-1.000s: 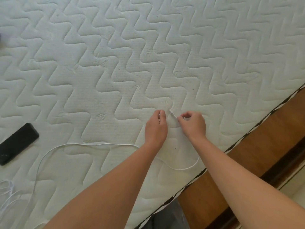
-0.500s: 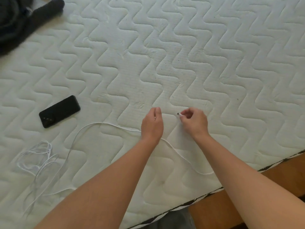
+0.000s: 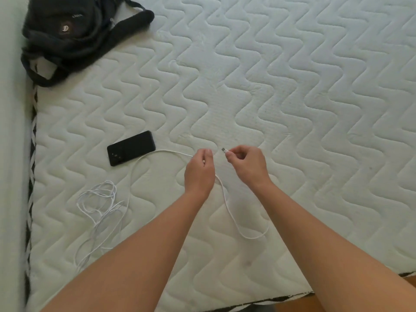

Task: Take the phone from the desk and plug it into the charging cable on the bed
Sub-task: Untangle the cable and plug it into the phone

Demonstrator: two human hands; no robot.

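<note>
The black phone (image 3: 131, 147) lies face down on the white quilted mattress (image 3: 292, 86), left of my hands. My right hand (image 3: 246, 165) pinches the white charging cable (image 3: 229, 208) just behind its metal plug (image 3: 224, 150), which points left and is lifted off the mattress. My left hand (image 3: 199, 172) is curled beside it, a short gap from the plug. The cable runs through its fingers, then arcs toward the phone's near edge. Below my hands the cable hangs in a loop. Its far length lies in a loose tangle (image 3: 99, 199) at the left.
A dark bag or garment (image 3: 74, 34) is heaped at the mattress's far left corner. A pale wall or panel (image 3: 11, 154) borders the bed's left side. Wooden bed frame (image 3: 409, 280) shows at the bottom right, past the mattress edge.
Both hands have travelled left along the mattress with the cable, so the phone now lies much nearer my left hand. The plug stays pinched in my right hand.
</note>
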